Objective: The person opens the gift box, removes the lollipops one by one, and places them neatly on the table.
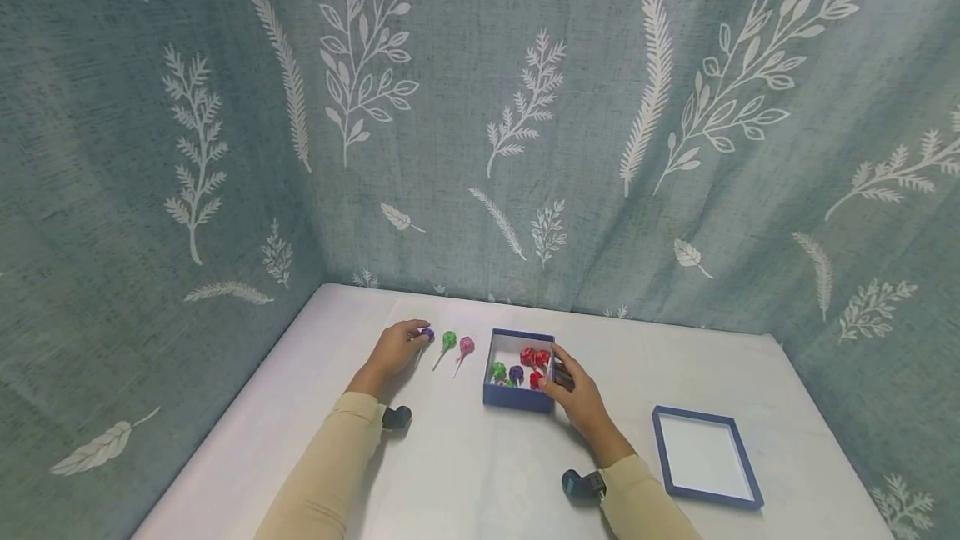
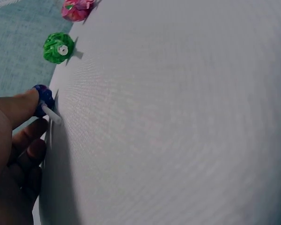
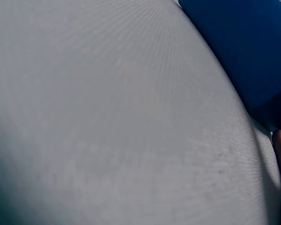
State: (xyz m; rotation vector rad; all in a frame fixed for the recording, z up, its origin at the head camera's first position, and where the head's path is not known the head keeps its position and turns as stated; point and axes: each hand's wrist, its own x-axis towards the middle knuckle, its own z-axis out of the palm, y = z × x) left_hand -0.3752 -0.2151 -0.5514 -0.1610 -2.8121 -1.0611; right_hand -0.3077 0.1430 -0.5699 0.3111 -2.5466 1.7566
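My left hand [image 1: 395,350] pinches a purple-wrapped lollipop [image 2: 46,99] between thumb and fingertips, at the left end of a short row on the white table. Its white stick points down and out from the fingers. Beside it lie a green lollipop [image 1: 448,340] and a pink lollipop [image 1: 467,345]. My right hand [image 1: 576,390] grips the right side of an open blue box [image 1: 517,397], thumb near the front corner and fingers along the right wall. Inside the box are several red lollipops [image 1: 528,356], a purple one [image 1: 516,373] and green ones [image 1: 498,370].
A blue-rimmed box lid [image 1: 708,453] lies on the table at the right, its white inside facing up. Patterned blue-green curtains [image 1: 450,148] hang behind the table and along its sides. Each wrist carries a small dark camera.
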